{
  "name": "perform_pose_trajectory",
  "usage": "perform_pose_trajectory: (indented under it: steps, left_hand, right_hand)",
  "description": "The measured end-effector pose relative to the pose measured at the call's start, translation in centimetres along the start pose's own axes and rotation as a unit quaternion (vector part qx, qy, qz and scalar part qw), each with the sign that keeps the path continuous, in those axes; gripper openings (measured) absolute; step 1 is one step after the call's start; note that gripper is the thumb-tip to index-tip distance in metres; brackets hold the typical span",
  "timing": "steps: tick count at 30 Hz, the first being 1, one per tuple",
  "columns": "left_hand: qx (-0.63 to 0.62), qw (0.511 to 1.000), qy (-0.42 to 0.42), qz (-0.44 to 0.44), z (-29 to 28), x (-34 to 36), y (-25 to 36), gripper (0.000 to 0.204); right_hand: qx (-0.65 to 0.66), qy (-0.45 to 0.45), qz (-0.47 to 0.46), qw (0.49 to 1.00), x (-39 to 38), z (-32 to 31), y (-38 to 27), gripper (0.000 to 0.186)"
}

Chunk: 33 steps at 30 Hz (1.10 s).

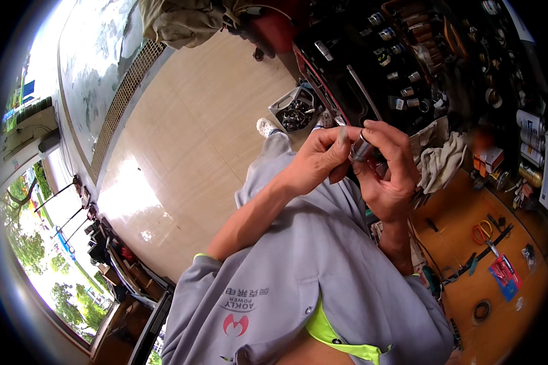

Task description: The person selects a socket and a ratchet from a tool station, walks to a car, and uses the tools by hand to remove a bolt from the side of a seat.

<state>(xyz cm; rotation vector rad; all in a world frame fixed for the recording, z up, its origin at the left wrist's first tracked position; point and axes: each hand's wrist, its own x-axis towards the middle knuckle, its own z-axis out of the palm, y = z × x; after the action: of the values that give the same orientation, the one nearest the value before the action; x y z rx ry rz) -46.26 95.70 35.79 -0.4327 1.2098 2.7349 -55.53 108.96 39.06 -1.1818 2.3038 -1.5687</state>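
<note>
My left hand [319, 158] and my right hand [389, 170] meet in front of my body, both closed around a small shiny metal cylinder [361, 146]. My left thumb is raised beside the cylinder, while my right index finger curls over its top. The fingers hide part of it, and I cannot make out the small red piece behind them. Just beyond my hands lies an open black tool case [329, 79] with a long silver bar [362, 88] and metal sockets.
A plastic bin of dark parts [293, 109] sits on the tiled floor [182, 121] by my feet. Crumpled cloth gloves [441, 161] lie at the right, near an orange wooden surface [444, 255] with scissors [484, 234]. Racks of items [122, 261] line the left, beside a bright opening.
</note>
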Motion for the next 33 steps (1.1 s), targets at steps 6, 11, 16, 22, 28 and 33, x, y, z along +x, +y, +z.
perform_pose_trajectory:
  steps: [6, 11, 16, 22, 28, 33]
  left_hand:
    - [-0.051, 0.996, 0.041, -0.058, 0.0, 0.7, 0.3, 0.093]
    - [-0.321, 0.943, 0.004, -0.091, -0.4, 1.6, 0.3, 0.109]
    - [-0.396, 0.917, -0.033, -0.027, -0.1, 1.6, 0.8, 0.106]
    - [-0.372, 0.927, -0.054, 0.006, 0.4, 1.2, 1.4, 0.107]
    - [-0.313, 0.945, -0.079, 0.051, 0.1, 1.1, 1.1, 0.119]
    - [-0.291, 0.955, -0.047, 0.042, 0.2, 0.6, 1.2, 0.119]
  right_hand:
    - [0.088, 0.018, 0.052, 0.995, -0.6, 0.0, 0.9, 0.047]
    - [0.247, 0.057, 0.136, 0.958, -2.0, -0.4, 1.8, 0.049]
    - [0.304, 0.055, 0.131, 0.942, -2.4, -1.8, 2.3, 0.054]
    - [0.284, 0.038, 0.101, 0.953, -2.5, -2.3, 2.0, 0.054]
    - [0.258, 0.037, 0.064, 0.963, -2.1, -1.9, 0.7, 0.051]
    - [0.215, 0.027, 0.058, 0.975, -1.5, -1.3, 0.1, 0.045]
